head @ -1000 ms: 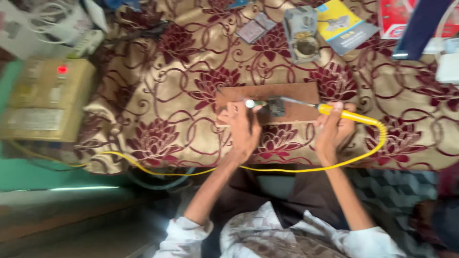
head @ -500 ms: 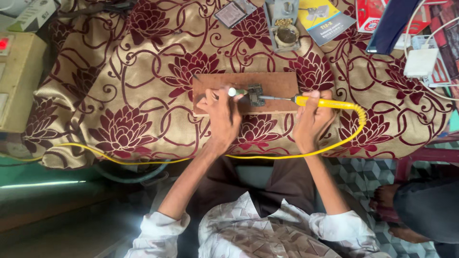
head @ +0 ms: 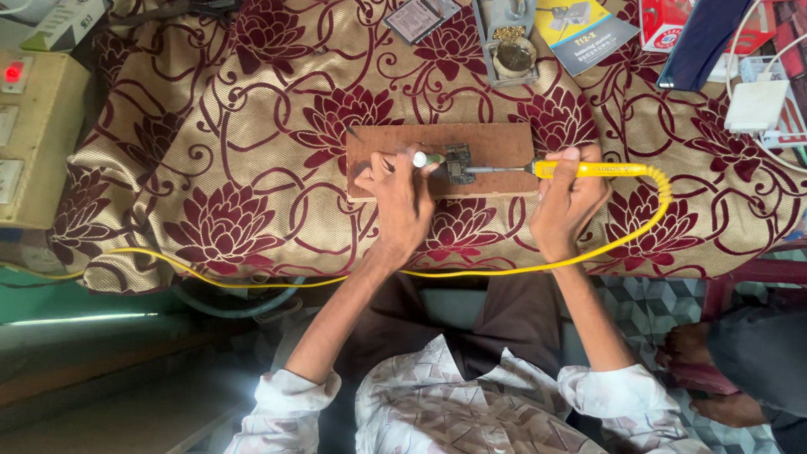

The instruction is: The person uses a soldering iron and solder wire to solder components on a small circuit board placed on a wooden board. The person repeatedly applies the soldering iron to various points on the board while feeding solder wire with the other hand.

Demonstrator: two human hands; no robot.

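**Desk:** What do we have at the bench?

**Photographer:** We see our right hand closed around the yellow soldering iron, its tip laid level against the small circuit board resting on the brown wooden board. Our left hand is curled shut on a slim silver-tipped tool, its end just beside the circuit board.

**Desk:** How would we do this step well?

**Photographer:** We judge it wants both wrists braced on the floral cloth, the tip touching only the joint, and the yellow cord kept slack so it cannot tug the iron.

**Desk:** And against the earlier frame?

**Photographer:** Half a second ago the same grips held. The view has shifted, so the beige box with its red light sits further in at left; the tools hardly moved.
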